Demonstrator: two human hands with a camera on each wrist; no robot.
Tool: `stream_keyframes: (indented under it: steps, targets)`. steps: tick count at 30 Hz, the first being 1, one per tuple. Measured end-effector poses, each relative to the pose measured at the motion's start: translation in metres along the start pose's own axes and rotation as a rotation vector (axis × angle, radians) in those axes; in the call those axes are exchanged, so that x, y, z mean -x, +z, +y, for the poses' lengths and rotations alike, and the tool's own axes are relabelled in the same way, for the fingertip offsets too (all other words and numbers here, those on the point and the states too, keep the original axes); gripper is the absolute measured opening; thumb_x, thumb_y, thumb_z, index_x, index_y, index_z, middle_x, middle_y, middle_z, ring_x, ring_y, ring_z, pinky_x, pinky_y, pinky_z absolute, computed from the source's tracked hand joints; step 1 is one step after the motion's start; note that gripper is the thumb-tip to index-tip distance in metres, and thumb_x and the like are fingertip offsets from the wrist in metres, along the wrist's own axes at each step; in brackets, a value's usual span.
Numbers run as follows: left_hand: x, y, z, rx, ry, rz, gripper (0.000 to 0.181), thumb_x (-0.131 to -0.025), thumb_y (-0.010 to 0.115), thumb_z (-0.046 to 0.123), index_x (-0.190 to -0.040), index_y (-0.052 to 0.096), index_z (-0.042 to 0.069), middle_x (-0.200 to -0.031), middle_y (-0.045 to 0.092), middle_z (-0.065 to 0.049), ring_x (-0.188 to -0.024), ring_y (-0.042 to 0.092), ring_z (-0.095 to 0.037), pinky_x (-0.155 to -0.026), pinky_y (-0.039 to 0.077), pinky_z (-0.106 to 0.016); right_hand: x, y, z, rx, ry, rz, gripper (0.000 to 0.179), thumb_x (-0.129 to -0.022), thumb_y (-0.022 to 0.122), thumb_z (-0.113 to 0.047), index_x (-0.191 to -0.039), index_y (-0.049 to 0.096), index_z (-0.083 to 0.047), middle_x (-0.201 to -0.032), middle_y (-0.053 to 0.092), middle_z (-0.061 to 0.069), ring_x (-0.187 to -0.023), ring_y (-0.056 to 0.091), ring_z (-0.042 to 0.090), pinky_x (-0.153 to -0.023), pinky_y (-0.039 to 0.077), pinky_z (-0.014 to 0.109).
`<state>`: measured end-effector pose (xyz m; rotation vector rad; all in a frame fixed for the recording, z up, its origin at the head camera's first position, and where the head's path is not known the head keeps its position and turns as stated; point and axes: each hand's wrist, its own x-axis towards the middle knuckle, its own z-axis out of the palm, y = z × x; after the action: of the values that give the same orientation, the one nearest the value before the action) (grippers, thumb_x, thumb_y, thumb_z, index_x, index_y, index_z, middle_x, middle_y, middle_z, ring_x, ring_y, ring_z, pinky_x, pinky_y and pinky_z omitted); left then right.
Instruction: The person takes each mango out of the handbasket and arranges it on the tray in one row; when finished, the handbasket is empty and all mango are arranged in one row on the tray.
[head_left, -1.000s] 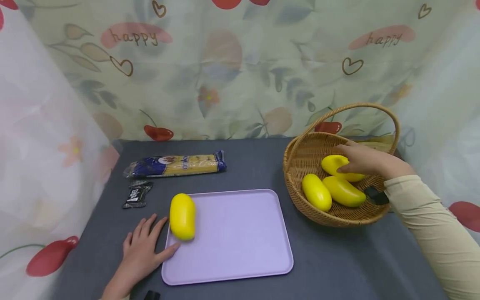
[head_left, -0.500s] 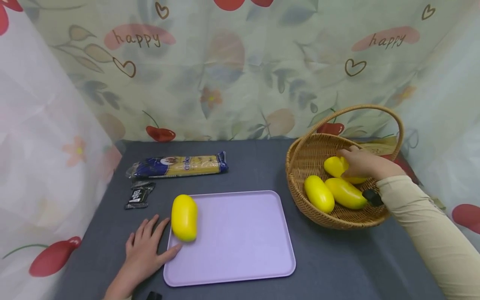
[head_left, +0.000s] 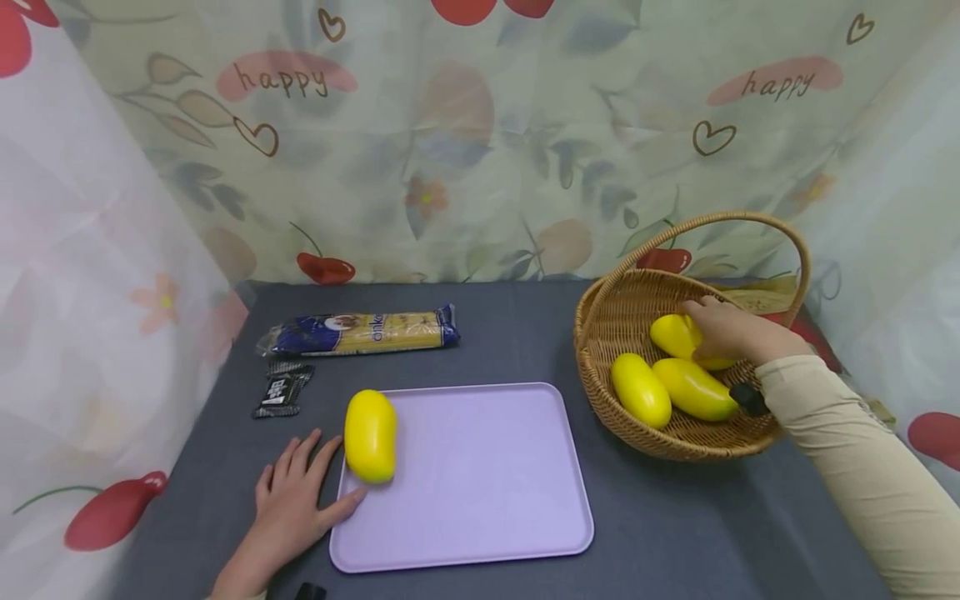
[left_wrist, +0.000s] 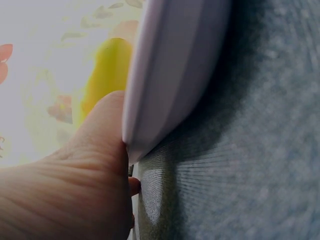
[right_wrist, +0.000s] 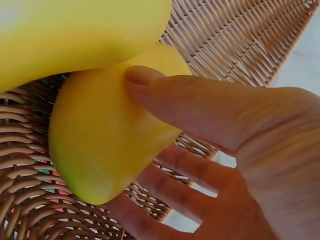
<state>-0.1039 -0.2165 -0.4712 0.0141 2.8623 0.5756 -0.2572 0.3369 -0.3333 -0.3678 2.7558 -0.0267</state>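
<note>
Inside the wicker basket point(head_left: 633, 292) at the right, my right hand point(head_left: 738, 332) holds a yellow mango point(head_left: 671, 335), the rearmost of three. In the right wrist view the thumb lies on top of that mango point(right_wrist: 97, 130) and the fingers point(right_wrist: 175, 192) reach round its far side. Two more mangoes, one plain yellow point(head_left: 641, 390) and one green-tipped point(head_left: 693, 388), lie in front of it. My left hand point(head_left: 292, 504) rests spread at the left edge of the lilac tray point(head_left: 480, 483), its thumb over the rim. Another mango point(head_left: 371, 437) lies on the tray's left side.
Behind the tray a long pack of spaghetti point(head_left: 367, 332) lies across the grey tabletop point(head_left: 517, 333). A small black wrapped packet point(head_left: 281, 390) is in front of its left end. The basket's tall handle point(head_left: 720, 218) arches over the fruit. Patterned curtains point(head_left: 487, 167) enclose the table.
My right hand has come down onto the rear mango, its fingers now closed round it. The left hand, tray and other things stay put, with only a slight shift of the view.
</note>
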Motion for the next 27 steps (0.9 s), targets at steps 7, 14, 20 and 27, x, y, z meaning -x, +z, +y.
stream_keyframes:
  steps: [7, 14, 20, 27]
  targets:
    - [0.0, 0.0, 0.0, -0.001, 0.002, 0.001, 0.1, -0.075, 0.06, 0.074, -0.146, 0.036, 0.008, -0.152, 0.019, -0.027, -0.137, 0.01, -0.05, -0.1, 0.005, -0.075, 0.003, -0.001, 0.0, 0.003, -0.008, 0.014, 0.074, -0.081, 0.073, -0.012, -0.138, 0.033, 0.012, -0.131, 0.038, 0.041, -0.117, 0.043, 0.056, -0.092, 0.04, 0.062]
    - [0.001, 0.0, 0.0, 0.001, -0.006, -0.005, 0.101, -0.075, 0.06, 0.074, -0.147, 0.036, 0.007, -0.152, 0.019, -0.027, -0.137, 0.009, -0.05, -0.101, 0.004, -0.075, 0.007, -0.004, -0.003, 0.023, -0.022, 0.04, 0.071, -0.081, 0.073, -0.012, -0.137, 0.036, 0.012, -0.129, 0.04, 0.04, -0.114, 0.045, 0.055, -0.089, 0.042, 0.062]
    - [0.0, 0.001, -0.001, 0.005, -0.008, -0.009, 0.103, -0.074, 0.059, 0.075, -0.147, 0.035, 0.007, -0.152, 0.019, -0.028, -0.136, 0.009, -0.051, -0.1, 0.003, -0.075, 0.018, -0.013, -0.01, 0.031, -0.038, 0.083, 0.066, -0.082, 0.072, -0.011, -0.135, 0.038, 0.011, -0.13, 0.038, 0.04, -0.11, 0.049, 0.053, -0.086, 0.045, 0.059]
    - [0.0, 0.001, -0.001, 0.008, -0.003, -0.001, 0.101, -0.075, 0.06, 0.074, -0.147, 0.036, 0.007, -0.152, 0.019, -0.028, -0.137, 0.009, -0.051, -0.1, 0.003, -0.074, 0.035, -0.026, -0.021, 0.023, -0.07, 0.164, 0.068, -0.082, 0.073, -0.014, -0.137, 0.037, 0.008, -0.122, 0.044, 0.036, -0.1, 0.053, 0.045, -0.078, 0.047, 0.053]
